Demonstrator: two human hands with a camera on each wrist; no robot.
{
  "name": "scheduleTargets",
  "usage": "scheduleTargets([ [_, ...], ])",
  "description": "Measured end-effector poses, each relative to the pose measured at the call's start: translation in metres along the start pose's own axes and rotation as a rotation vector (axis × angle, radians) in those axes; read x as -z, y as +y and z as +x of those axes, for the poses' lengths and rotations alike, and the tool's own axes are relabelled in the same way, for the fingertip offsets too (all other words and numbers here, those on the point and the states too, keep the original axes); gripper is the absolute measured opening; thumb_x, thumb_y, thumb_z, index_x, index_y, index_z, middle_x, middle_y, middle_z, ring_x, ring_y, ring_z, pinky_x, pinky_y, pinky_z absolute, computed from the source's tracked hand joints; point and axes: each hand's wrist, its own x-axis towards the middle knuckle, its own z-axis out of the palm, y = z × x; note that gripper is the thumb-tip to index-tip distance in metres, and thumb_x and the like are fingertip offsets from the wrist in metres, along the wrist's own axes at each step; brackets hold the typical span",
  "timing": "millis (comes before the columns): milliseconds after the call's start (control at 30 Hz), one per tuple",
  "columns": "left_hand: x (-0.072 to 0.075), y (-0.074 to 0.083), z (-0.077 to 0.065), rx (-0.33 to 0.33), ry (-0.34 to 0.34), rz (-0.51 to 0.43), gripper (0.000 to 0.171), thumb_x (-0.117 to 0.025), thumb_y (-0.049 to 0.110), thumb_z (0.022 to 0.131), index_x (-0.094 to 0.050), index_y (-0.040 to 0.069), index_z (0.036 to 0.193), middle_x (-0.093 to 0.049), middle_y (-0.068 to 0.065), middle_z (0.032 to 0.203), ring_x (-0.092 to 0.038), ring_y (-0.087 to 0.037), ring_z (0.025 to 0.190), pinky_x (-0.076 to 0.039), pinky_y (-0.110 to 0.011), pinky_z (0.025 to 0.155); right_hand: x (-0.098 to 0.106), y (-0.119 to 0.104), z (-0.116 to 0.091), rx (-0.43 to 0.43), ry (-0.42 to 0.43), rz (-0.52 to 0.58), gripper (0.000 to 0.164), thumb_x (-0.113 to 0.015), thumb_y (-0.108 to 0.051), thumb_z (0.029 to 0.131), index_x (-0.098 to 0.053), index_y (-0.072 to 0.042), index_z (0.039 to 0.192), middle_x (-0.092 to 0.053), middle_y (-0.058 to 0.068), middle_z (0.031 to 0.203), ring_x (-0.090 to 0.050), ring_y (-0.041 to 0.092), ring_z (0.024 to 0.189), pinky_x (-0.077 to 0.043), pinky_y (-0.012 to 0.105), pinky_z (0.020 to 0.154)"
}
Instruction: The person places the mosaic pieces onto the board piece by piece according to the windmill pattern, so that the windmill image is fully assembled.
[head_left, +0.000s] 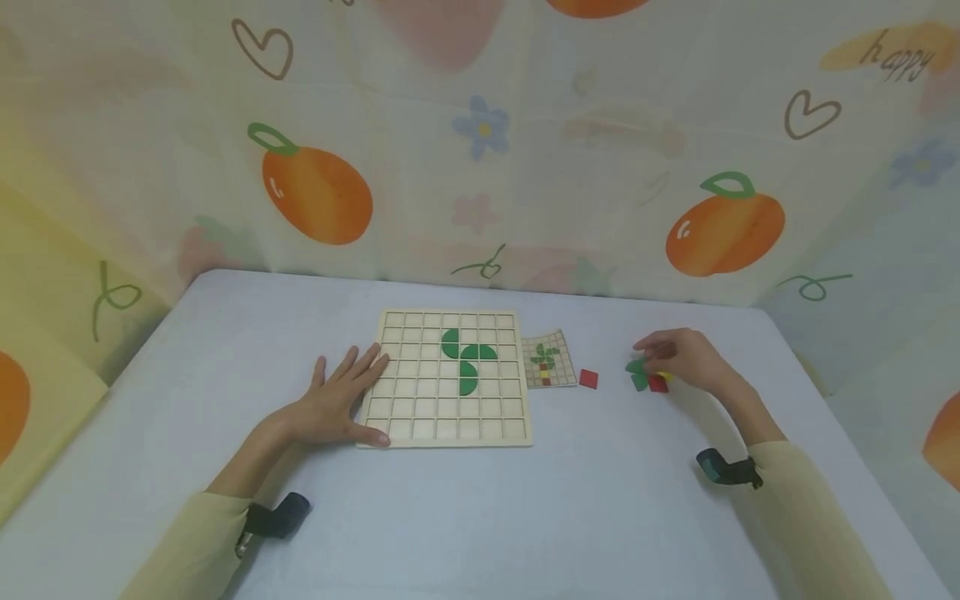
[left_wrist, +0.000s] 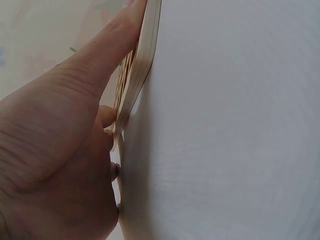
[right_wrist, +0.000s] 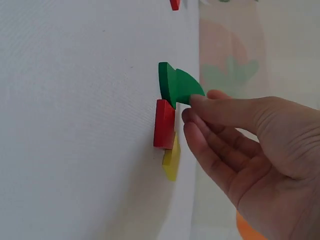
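Note:
A wooden grid board (head_left: 420, 408) lies on the table with several green quarter-round pieces (head_left: 468, 377) in its middle cells. My left hand (head_left: 322, 412) rests with spread fingers along the board's left edge; its thumb lies at the near corner, and the left wrist view shows the board's side (left_wrist: 142, 60) by that thumb. Over a small pile at the right, my right hand (head_left: 686, 358) pinches a green quarter-round piece (right_wrist: 187, 86) between thumb and finger. Beside it lie another green piece (right_wrist: 167, 82), a red square (right_wrist: 164, 125) and a yellow piece (right_wrist: 171, 162).
A pattern card (head_left: 566, 367) with a small flower picture sits against the board's right side, its edges slightly curled. One red square (head_left: 588, 379) lies just right of the card. A patterned cloth (head_left: 420, 167) hangs behind the white table (head_left: 450, 525).

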Motion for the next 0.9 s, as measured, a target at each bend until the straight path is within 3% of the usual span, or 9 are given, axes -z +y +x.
scheduleTargets([
  [167,0.0,0.0,0.0,0.0,0.002,0.007,0.122,-0.078,0.064,0.068,-0.018,0.004,0.156,-0.004,-0.018,0.164,0.004,-0.046,0.147,0.014,-0.07,0.107,-0.006,0.001,0.001,-0.027,0.011,0.032,0.028,-0.068,-0.006,0.091,-0.068,-0.002,0.118,-0.067,0.015,0.105,-0.063,0.033,0.099,-0.057,0.029,0.076],
  [567,-0.002,-0.002,0.001,0.002,0.004,0.017,0.123,-0.078,0.065,0.067,-0.017,0.005,0.156,-0.004,-0.017,0.164,0.005,-0.045,0.147,0.014,-0.07,0.107,-0.016,0.0,0.004,0.017,0.037,-0.024,0.026,-0.068,-0.008,0.09,-0.07,-0.004,0.116,-0.069,0.017,0.114,-0.062,0.033,0.102,-0.055,0.047,0.088],
  [900,-0.001,-0.002,0.0,-0.01,0.007,0.012,0.122,-0.078,0.064,0.068,-0.018,0.004,0.156,-0.004,-0.018,0.164,0.004,-0.046,0.147,0.014,-0.07,0.107,-0.015,-0.012,0.008,0.024,0.055,-0.056,0.028,-0.067,-0.005,0.091,-0.069,-0.002,0.119,-0.066,0.018,0.117,-0.06,0.036,0.109,-0.053,0.051,0.091],
])
